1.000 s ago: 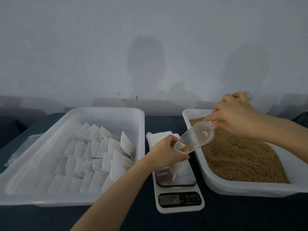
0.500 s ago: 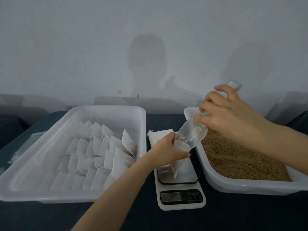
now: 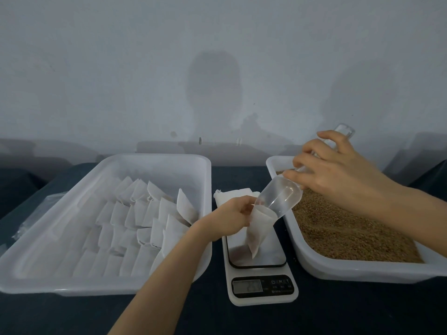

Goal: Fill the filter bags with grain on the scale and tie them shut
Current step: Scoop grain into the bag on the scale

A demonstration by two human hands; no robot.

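Scoop (image 3: 278, 198) is tipped steeply now, handle up toward upper right and mouth down in the open top of the filter bag (image 3: 257, 228). One second ago it sat near level with grain in the bowl. The bowl now looks clear, so I'd judge the load went into the bag; a faint darker patch low in the bag fits that.

Right hand (image 3: 338, 175) has fingers wrapped round the scoop handle. Left hand (image 3: 232, 217) pinches the bag rim and holds it open at centre frame, with the bottom corner down on the scale (image 3: 258, 262) plate. The display (image 3: 247, 286) is lit, digits too blurred to read.

Grain (image 3: 343, 233) supply is in the right tray (image 3: 362, 272). White bags sit in rows in the left tray (image 3: 96, 288); can't tell if they're filled.

Likely next: check weight, then top up or tie. Bag isn't tied yet.
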